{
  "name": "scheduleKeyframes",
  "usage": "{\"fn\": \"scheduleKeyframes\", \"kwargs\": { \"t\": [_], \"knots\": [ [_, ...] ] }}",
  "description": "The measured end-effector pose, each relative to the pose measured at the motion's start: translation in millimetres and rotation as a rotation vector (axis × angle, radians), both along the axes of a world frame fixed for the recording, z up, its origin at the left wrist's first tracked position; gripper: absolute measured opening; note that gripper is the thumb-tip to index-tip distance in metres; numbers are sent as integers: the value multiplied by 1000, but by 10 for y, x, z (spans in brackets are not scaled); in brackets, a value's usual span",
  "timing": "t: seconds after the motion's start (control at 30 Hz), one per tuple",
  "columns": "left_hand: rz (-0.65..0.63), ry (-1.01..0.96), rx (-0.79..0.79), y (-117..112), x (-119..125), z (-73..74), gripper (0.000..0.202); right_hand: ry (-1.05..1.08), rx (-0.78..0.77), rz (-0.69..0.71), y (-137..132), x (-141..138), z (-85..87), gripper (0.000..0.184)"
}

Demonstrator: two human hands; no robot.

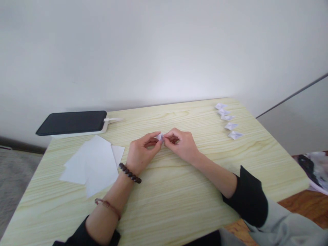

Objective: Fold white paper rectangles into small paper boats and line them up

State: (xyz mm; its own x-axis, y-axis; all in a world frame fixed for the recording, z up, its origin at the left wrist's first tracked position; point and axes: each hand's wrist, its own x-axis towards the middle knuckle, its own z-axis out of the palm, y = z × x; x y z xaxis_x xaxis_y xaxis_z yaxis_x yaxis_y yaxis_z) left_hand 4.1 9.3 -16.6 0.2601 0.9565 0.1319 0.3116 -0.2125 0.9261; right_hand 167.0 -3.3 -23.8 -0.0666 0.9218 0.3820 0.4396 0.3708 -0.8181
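Note:
A small folded white paper piece (160,137) is pinched between both my hands just above the light wooden table (179,198). My left hand (141,150) grips its left side with thumb and fingers curled; a dark bead bracelet sits on that wrist. From the right, my right hand (181,143) pinches the same piece with its fingertips. Both forearms rest on the table.
Loose white paper sheets (92,164) lie left of my hands. A dark phone (73,122) on a white pad with a cable lies at the table's back left. Several small folded paper pieces (229,121) sit in a row at the back right. A white wall stands behind.

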Motion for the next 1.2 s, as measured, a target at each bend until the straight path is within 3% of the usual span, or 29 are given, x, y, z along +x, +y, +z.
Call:
{"fn": "scheduleKeyframes", "kwargs": {
  "t": [0.4,0.6,0.73,1.03,1.2],
  "knots": [
    [82,94,-7,-19,24,2,37,-192,120,21,3,-28,-2,8],
    [20,-39,-26,25,-4,-50,43,-188,208,25,10,-15,4,12],
    [53,-67,-78,30,-10,-72,45,-183,250,26,15,2,4,13],
    [-2,-282,-268,33,-48,98,42,-210,353,51,36,28,-25,15],
    [15,-237,-286,21,-34,108,45,-294,311,62,29,55,-10,16]
  ]
}}
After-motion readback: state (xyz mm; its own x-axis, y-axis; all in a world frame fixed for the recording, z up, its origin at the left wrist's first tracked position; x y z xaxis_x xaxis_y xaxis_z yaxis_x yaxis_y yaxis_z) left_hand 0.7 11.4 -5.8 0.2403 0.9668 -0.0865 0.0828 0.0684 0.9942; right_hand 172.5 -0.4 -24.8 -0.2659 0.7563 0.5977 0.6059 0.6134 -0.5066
